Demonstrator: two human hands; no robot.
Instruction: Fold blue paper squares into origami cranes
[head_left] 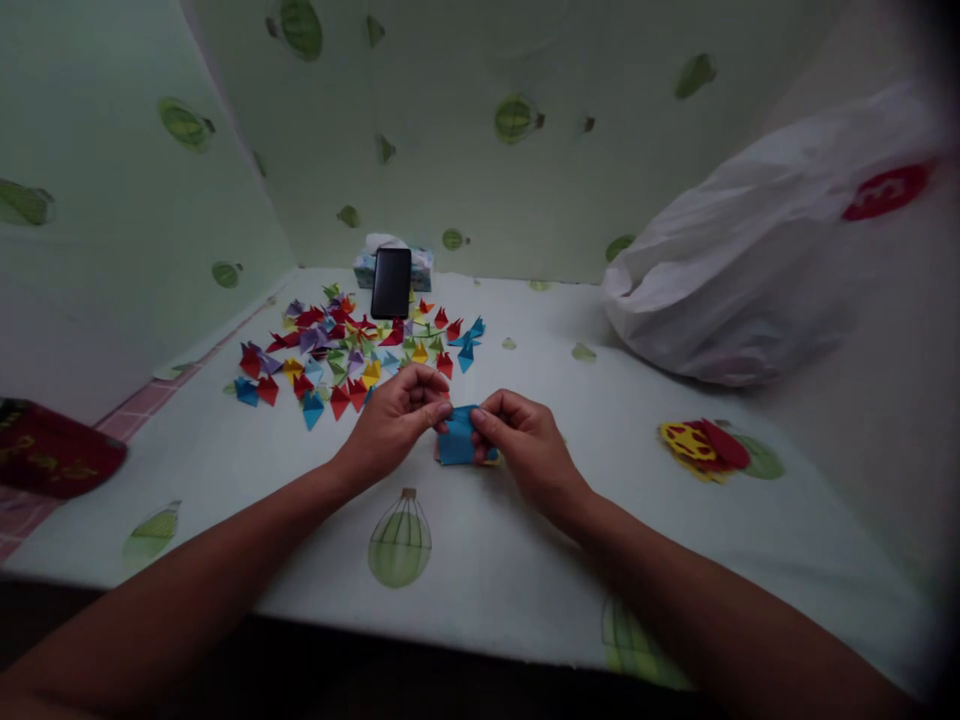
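Nearest: front edge of white table (pixel 525 570), cover printed w/ green balloons, one big print (pixel 400 545) btwn the forearms. Both forearms reach in from the bottom corners.

Hands meet mid-table over blue paper (pixel 456 445), a small flat pc. w/ a yellowish edge showing under its lower R side; poss. more sheets beneath, too dim to be sure. L hand (pixel 405 415): thumb & fingertips pinched on the upper L corner, other fingers curled in. R hand (pixel 525 440): thumb on top nr upper R corner, fingers under, paper clamped btwn.

Far L, red item (pixel 60 455) w/ gold marks, at table edge. Off R, well apart from hands: cut-outs (pixel 705 450), red & yellow, in a small pile.

Just beyond L hand: lots of folded pcs (pixel 337 360), red, blue, purple, green, yellow etc., spread loosely. R side, a big white bag (pixel 735 270) w/ red mark, bulging.

Behind the folded pcs: dark phone (pixel 391 283), propped upright vs tissue box (pixel 421 270). Last, pale green wall (pixel 450 170), same balloon pattern.
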